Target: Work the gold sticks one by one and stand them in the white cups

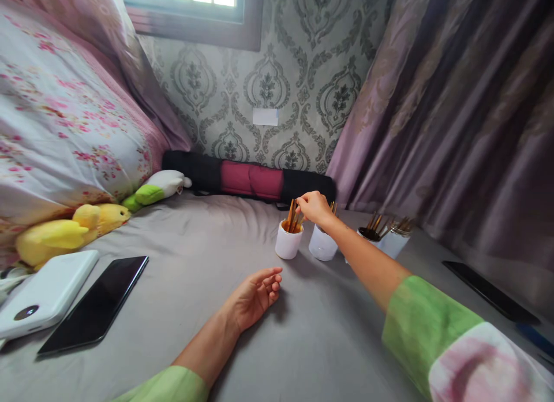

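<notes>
My right hand (315,207) reaches over a white cup (288,245) with an orange-brown inside. Its fingertips are pinched on one of the thin brown sticks (291,212) that stand upright in that cup; the sticks' exact kind is too small to tell. A second white cup (323,246) with sticks stands just right of it, partly behind my right wrist. My left hand (256,298) lies on the grey sheet in front of the first cup, palm turned inward, fingers loosely bent and apart, holding nothing.
Farther right, partly behind my forearm, are a dark-mouthed cup (369,234) and a white jar (396,240), both with sticks. A black phone (97,306), white power bank (47,295) and yellow plush toy (69,231) lie left. A black-and-red rolled bag (251,179) lines the wall.
</notes>
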Demonstrator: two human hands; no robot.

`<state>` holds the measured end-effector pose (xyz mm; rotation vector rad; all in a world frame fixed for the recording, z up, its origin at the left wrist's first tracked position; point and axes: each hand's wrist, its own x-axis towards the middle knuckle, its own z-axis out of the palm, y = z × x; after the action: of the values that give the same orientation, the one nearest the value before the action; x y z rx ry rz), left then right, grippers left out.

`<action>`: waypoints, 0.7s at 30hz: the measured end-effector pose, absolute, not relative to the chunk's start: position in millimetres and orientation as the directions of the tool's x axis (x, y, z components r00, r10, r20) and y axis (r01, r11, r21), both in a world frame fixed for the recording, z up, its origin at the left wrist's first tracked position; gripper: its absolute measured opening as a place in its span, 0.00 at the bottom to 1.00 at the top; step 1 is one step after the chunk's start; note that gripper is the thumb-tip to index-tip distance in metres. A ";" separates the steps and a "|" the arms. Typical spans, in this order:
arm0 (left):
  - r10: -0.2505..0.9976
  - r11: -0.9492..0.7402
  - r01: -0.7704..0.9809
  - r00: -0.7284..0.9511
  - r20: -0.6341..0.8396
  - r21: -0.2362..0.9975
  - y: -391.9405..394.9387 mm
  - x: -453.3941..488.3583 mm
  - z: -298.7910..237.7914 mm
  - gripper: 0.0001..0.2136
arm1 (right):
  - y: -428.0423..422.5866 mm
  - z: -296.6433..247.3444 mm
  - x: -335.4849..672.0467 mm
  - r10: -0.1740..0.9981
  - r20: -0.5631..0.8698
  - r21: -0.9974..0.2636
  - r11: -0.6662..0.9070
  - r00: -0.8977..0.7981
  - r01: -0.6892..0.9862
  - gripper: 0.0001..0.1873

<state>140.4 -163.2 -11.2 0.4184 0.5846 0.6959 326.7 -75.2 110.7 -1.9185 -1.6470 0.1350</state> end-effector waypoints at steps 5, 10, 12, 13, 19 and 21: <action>0.701 0.694 -0.478 0.620 -0.353 0.539 -163.6 140.0 -10.8 0.09 | -74.9 111.0 326.7 0.918 0.304 -0.510 -0.069 0.255 0.857 0.13; 0.699 0.697 -0.476 0.621 -0.356 0.537 -163.6 139.5 -11.4 0.08 | -74.0 109.7 328.5 0.896 0.329 -0.530 -0.086 0.299 0.843 0.09; 0.700 0.695 -0.477 0.620 -0.354 0.539 -163.5 139.6 -11.7 0.08 | -74.9 110.1 329.1 0.890 0.327 -0.533 -0.105 0.319 0.839 0.09; 0.702 0.693 -0.479 0.620 -0.351 0.539 -163.4 139.7 -11.8 0.08 | -75.6 110.6 329.4 0.887 0.323 -0.534 -0.116 0.329 0.838 0.09; 0.703 0.693 -0.479 0.615 -0.356 0.539 -163.4 140.1 -10.8 0.08 | -78.5 112.6 331.4 0.880 0.299 -0.535 -0.165 0.369 0.829 0.07; 0.704 0.692 -0.479 0.614 -0.357 0.541 -163.6 140.1 -10.2 0.08 | -79.3 112.4 331.5 0.880 0.299 -0.544 -0.162 0.370 0.823 0.06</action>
<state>140.1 -163.6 -10.2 0.4184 0.5861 0.7045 331.5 -79.3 112.4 -1.9944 -1.4663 0.1130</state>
